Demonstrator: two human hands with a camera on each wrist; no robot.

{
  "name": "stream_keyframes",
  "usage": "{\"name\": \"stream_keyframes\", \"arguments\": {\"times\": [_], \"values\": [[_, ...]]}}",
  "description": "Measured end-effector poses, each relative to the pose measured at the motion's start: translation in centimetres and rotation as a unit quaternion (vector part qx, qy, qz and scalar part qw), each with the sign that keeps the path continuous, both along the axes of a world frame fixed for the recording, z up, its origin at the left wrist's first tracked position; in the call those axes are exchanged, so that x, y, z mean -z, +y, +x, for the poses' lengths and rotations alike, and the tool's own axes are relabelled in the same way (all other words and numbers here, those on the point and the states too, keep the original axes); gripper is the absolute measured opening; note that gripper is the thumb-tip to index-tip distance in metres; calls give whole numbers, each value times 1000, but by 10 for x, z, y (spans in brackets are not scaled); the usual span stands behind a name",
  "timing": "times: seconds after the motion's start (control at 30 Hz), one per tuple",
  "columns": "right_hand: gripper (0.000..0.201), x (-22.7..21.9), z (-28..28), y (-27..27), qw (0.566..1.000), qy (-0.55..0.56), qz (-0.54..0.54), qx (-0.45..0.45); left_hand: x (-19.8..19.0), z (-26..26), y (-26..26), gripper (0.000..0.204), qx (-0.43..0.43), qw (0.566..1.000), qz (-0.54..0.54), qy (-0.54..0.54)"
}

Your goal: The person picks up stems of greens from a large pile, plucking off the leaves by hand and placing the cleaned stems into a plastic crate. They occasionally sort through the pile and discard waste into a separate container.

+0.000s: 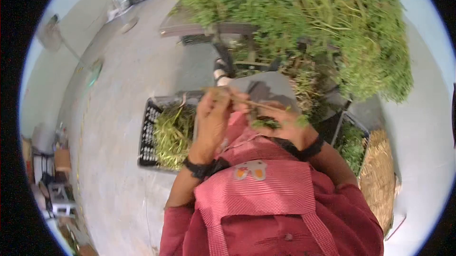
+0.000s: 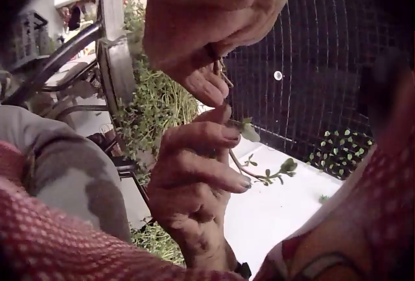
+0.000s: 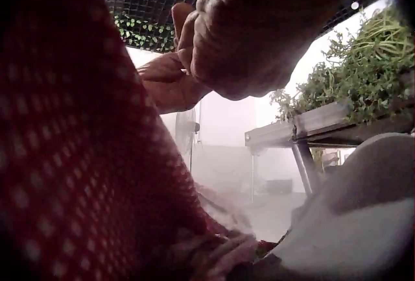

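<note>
A thin green-brown stem [image 1: 251,104] with small leaves runs between my two hands above my lap. My left hand [image 1: 223,100] pinches one end of it with curled fingers. The other end, with a small leafy clump [image 1: 267,123], is gripped by my right hand [image 1: 278,115]. In the left wrist view my left hand's fingertips [image 2: 211,86] meet my right hand [image 2: 220,135], which pinches a leafy sprig [image 2: 262,176]. The right wrist view has my right hand [image 3: 246,34] close up and my left hand [image 3: 168,83] behind it. I wear a red striped apron [image 1: 266,184].
A black crate [image 1: 145,137] holding cut greens [image 1: 173,135] sits on the concrete floor to my left. A huge heap of greens [image 1: 308,18] lies on a metal table [image 1: 190,28] ahead. At my right are another crate [image 1: 354,146] and straw [image 1: 377,175]. A standing fan [image 1: 52,32] is far left.
</note>
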State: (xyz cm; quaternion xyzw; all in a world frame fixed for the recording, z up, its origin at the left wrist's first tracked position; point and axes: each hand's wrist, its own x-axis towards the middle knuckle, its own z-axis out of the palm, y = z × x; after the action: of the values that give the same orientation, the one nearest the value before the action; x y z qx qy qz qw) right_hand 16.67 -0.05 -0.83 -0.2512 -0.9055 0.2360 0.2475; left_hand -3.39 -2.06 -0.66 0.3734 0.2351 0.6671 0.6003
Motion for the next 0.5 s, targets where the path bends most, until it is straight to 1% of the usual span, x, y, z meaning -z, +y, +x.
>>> {"name": "stream_keyframes", "arguments": {"times": [0.03, 0.07, 0.1, 0.13, 0.17, 0.2, 0.23, 0.27, 0.3, 0.33, 0.37, 0.4, 0.43, 0.47, 0.5], "values": [[48, -22, -6, -8, 1000, -13, -1, 11, 1, -3, -2, 24, -17, 1000, -1, 18], [47, -30, -10, -12, 999, -27, -2, 21, 1, -3, -3, 22, -9, 1000, -6, 15], [47, -20, -10, -8, 1000, -26, -10, -3, 1, -2, -2, 20, 4, 1000, -11, 9], [46, -7, -6, -3, 999, -20, 8, 30, 0, -3, -3, 20, -13, 1000, -17, 7], [44, 5, -1, 3, 997, -14, 27, 68, -3, -3, -2, 19, -3, 1000, -11, 26], [44, 19, 2, 8, 998, -16, 25, 60, -4, -1, -3, 18, 11, 999, -4, 44], [44, 19, -5, 9, 996, 35, -43, 74, -1, 2, -4, 18, 5, 999, -6, 42], [43, 18, -11, 10, 986, 86, -109, 89, 1, 5, -7, 18, -14, 993, 54, 109], [37, 5, -7, 14, 910, 112, -371, 143, 3, 8, -9, 17, -31, 978, 112, 175], [37, 7, -9, 17, 911, 109, -372, 139, 0, 10, -13, 17, -36, 978, 111, 174], [33, 11, -9, 19, 820, 232, -520, 49, -10, 11, -18, 18, -21, 975, 144, 166], [30, 13, -10, 20, 686, 343, -641, -42, -18, 13, -21, 18, -3, 971, 178, 159], [27, 4, -18, 12, 739, 336, -585, -1, -23, 13, -21, 20, 7, 970, 168, 173], [27, 1, -19, 15, 739, 331, -587, -7, -20, 13, -17, 20, 0, 970, 167, 174], [25, 1, -16, 18, 693, 331, -640, 11, -14, 13, -11, 21, 2, 980, 141, 141]]}}
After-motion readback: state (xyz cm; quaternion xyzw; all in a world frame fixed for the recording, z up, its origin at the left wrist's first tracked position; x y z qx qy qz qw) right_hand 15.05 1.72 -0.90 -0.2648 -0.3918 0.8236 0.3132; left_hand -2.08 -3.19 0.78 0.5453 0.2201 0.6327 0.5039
